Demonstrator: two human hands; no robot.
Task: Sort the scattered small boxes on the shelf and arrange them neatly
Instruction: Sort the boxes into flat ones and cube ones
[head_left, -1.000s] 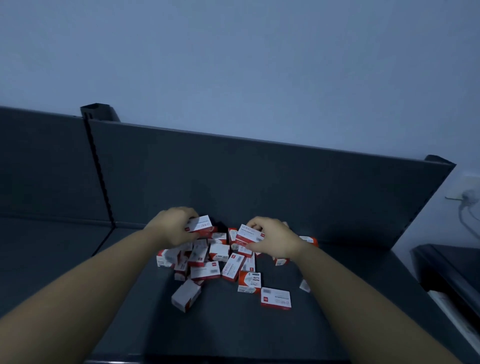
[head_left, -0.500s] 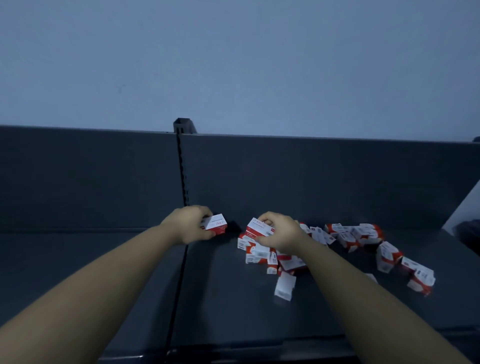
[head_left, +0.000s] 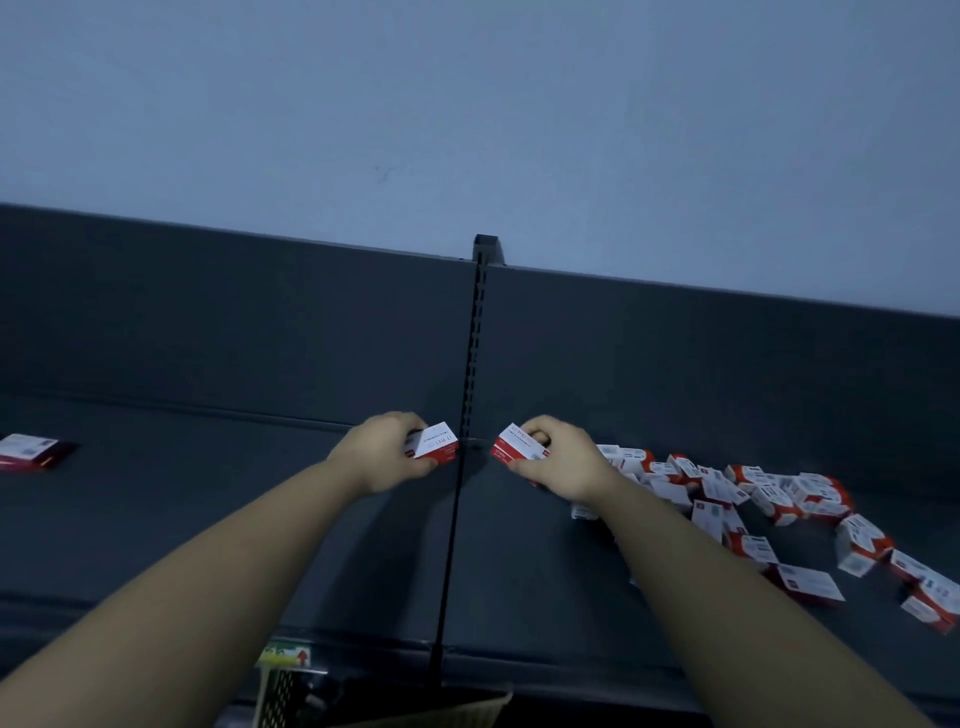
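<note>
Shelf bounded behind by back panel, split front to back by dark seam. Pile of red-white boxes strewn right of seam, reaching right frame edge. Bare surface seen left of seam, as far as lone box cut by left frame edge. Left hand curled round left box just left of seam. Right hand pinched on right box just right of seam. Held boxes kept apart.

Arms outstretched, left hand gripping left box, right hand gripping right box.
</note>
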